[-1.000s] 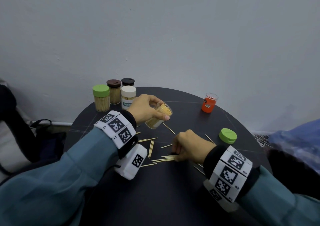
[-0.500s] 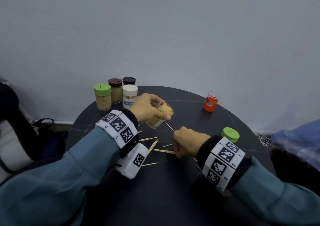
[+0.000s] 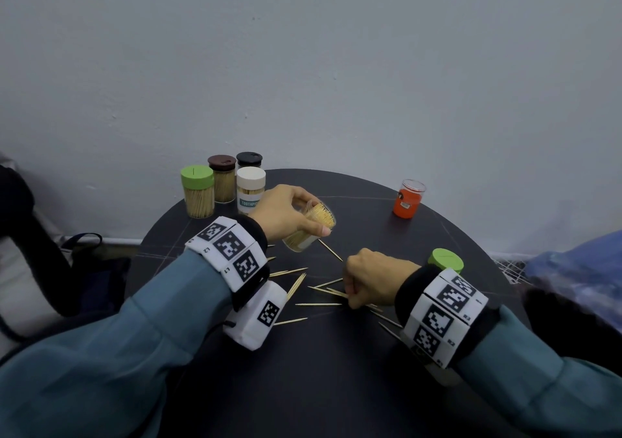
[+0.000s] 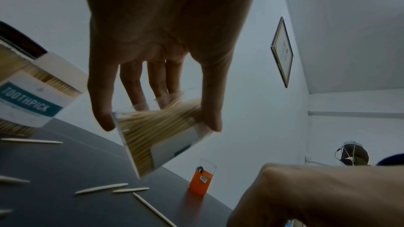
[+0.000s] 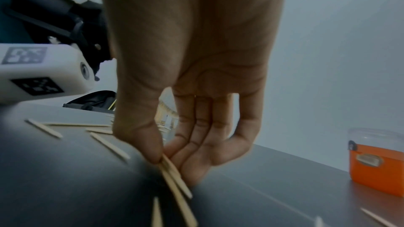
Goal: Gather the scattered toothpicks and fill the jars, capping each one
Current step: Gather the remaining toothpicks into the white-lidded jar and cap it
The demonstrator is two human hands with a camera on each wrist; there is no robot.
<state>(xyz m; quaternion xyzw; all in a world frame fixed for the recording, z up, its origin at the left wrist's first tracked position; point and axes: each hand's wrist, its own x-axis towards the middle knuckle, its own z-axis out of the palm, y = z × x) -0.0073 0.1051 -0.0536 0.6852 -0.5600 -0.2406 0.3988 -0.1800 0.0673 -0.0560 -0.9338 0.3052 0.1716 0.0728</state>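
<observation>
On the counter (image 3: 336,370) I see four capped jars (image 3: 222,185) clustered at the far left. My left hand (image 3: 286,212) holds an open jar (image 3: 308,227) tilted just right of them. Loose toothpicks (image 3: 319,304) lie between my hands; a lid (image 3: 447,260) sits behind my right hand (image 3: 370,283), and a small container (image 3: 408,198) stands far right.

Right hand (image 5: 192,75): hangs down over the dark table (image 5: 65,187), thumb and fingertips brought together low.
Pinched toothpicks (image 5: 174,179): a few held between the thumb and fingers, slanting down to the tabletop.
Loose toothpicks (image 5: 109,146): scattered on the table left of the hand, with more near the bottom edge and at the far right.
Orange jar (image 5: 376,161): at the right edge, standing upright on the table, clear lid on.
Wrist device (image 5: 41,72): white, with black square markers, at the left, above the table.
</observation>
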